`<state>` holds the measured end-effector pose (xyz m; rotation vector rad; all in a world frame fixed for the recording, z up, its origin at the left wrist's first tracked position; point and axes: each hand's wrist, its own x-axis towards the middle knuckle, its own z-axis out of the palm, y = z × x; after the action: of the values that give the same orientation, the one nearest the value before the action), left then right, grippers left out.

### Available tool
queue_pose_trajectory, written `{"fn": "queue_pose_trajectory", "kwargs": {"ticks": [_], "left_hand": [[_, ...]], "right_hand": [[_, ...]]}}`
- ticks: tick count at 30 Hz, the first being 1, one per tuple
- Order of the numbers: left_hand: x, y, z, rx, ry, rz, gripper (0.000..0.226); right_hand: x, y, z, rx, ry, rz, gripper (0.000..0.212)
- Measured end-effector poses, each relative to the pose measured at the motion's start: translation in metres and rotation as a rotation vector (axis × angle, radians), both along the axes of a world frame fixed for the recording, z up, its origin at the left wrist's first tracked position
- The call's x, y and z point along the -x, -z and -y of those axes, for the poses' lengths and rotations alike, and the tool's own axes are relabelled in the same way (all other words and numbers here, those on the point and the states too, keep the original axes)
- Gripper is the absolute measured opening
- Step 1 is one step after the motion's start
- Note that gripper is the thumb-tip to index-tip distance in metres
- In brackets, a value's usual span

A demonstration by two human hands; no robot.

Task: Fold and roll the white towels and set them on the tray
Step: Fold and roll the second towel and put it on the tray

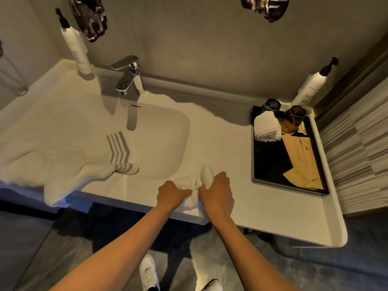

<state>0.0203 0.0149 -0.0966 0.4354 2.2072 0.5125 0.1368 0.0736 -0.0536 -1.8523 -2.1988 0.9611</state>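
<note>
Here, both hands work a small white towel (192,185) at the front edge of the vanity counter (262,206).

The left hand (171,194) and the right hand (217,192) each grip the towel with curled fingers; its rolled end pokes up just beyond the right hand. Well to the right of the grip sits the black tray (270,162), holding one rolled towel (266,128). Left of the grip, a larger striped towel (79,173) drapes into the sink basin (155,131).

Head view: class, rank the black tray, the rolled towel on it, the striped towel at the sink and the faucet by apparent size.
1. striped towel
2. black tray
3. and 4. faucet and rolled towel look alike; unranked.
</note>
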Motion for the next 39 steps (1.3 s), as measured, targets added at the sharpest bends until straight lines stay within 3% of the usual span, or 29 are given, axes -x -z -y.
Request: {"fn": "queue_pose_trajectory", "kwargs": {"ticks": [5,7,8,9,11,13,14,16,19,23,28,31,33,36,39], "left_hand": [[0.002,0.0,0.003,-0.049,-0.028,0.076,0.04],[0.003,-0.005,0.008,-0.103,-0.064,0.09,0.058],[0.001,-0.009,0.013,-0.125,-0.045,-0.037,0.068],[-0.002,-0.012,0.018,-0.188,0.026,-0.283,0.069],[-0.017,-0.015,0.028,-0.456,0.345,-0.725,0.046],[-0.033,-0.007,0.034,-0.596,0.682,-0.769,0.037],[-0.038,0.004,0.037,-0.575,0.772,-0.762,0.049],[-0.039,0.024,0.043,-0.449,0.88,-0.767,0.072],[-0.035,0.035,0.05,-0.395,0.946,-0.78,0.069],[-0.036,0.034,0.048,-0.392,0.917,-0.692,0.06],[-0.024,0.019,0.048,-0.468,0.89,-0.384,0.062],[-0.006,0.011,0.051,-0.512,0.877,-0.141,0.045],[0.003,0.009,0.064,-0.591,0.67,-0.053,0.035],[0.002,0.009,0.081,-0.576,0.192,-0.159,0.023],[0.0,0.008,0.074,-0.476,-0.055,0.042,0.016]], "right_hand": [[0.017,0.002,0.02,-0.287,-0.288,0.142,0.039],[0.016,0.005,0.019,-0.24,-0.25,0.115,0.039],[0.013,0.005,0.014,-0.154,-0.188,0.069,0.037],[0.01,0.008,0.008,-0.052,-0.114,0.015,0.036],[0.003,0.012,-0.005,0.112,0.008,-0.065,0.039],[-0.004,0.016,-0.018,0.204,0.087,-0.109,0.043],[-0.007,0.016,-0.022,0.247,0.103,-0.124,0.042],[-0.013,0.017,-0.03,0.295,0.101,-0.121,0.038],[-0.017,0.018,-0.034,0.235,0.097,-0.103,0.025],[-0.004,0.011,-0.005,0.0,-0.072,-0.183,0.017],[0.003,0.016,0.034,-0.258,-0.279,-0.102,0.018],[0.0,0.023,0.038,-0.316,-0.4,-0.019,0.022],[-0.003,0.029,0.037,-0.364,-0.512,0.073,0.028],[-0.005,0.031,0.04,-0.414,-0.549,0.161,0.034],[0.004,0.031,0.05,-0.444,-0.57,0.129,0.032]]}}
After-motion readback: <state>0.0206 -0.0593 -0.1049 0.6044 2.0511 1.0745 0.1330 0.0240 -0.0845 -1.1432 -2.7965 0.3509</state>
